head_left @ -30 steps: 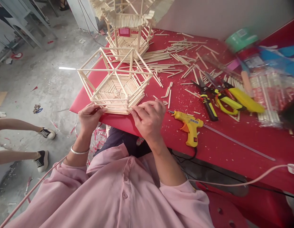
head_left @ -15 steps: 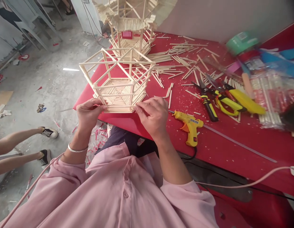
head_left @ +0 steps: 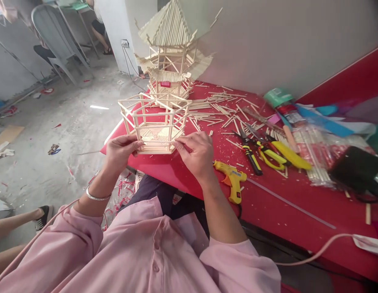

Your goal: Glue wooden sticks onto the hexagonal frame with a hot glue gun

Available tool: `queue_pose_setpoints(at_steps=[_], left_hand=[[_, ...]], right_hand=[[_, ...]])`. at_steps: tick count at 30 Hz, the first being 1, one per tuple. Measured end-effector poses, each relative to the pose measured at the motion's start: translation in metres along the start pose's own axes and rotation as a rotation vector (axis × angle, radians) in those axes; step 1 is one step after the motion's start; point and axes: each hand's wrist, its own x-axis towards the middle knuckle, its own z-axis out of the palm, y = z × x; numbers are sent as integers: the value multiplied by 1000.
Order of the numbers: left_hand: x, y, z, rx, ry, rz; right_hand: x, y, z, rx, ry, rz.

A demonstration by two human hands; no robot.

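A six-sided frame of pale wooden sticks (head_left: pixel 135 122) with a stick-covered floor sits at the near table edge. Across its front side, just above the floor's edge, runs a thin wooden stick (head_left: pixel 158 143). My left hand (head_left: pixel 121 151) pinches this stick at its left end, beside the front left post. Its right end lies between the thumb and fingers of my right hand (head_left: pixel 195 151), near the front right corner. Parts of the lower corners are hidden behind my fingers. To the right of my right hand a yellow glue gun (head_left: pixel 233 179) lies on its side.
Behind the frame stands a roofed stick pagoda (head_left: pixel 170 30). Loose sticks (head_left: pixel 222 108) litter the red table (head_left: pixel 268 211). Farther right lie pliers (head_left: pixel 251 156), a yellow-handled tool (head_left: pixel 291 154), bagged sticks (head_left: pixel 313 154) and a green-lidded jar (head_left: pixel 278 97). Another person's leg (head_left: pixel 18 224) shows at left.
The camera has tilted up, showing the pagoda's upper roof. The stick between my hands now sits slightly higher above the floor's front edge. Both hands keep their pinch.
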Motion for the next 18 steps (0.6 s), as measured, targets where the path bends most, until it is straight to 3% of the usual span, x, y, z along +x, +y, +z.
queue_pose_setpoints(at_steps=[7, 18], left_hand=[[1, 5, 3, -29, -7, -26], [1, 7, 3, -50, -16, -41]], right_hand=[[5, 1, -3, 8, 53, -39], [8, 6, 0, 57, 36, -56]])
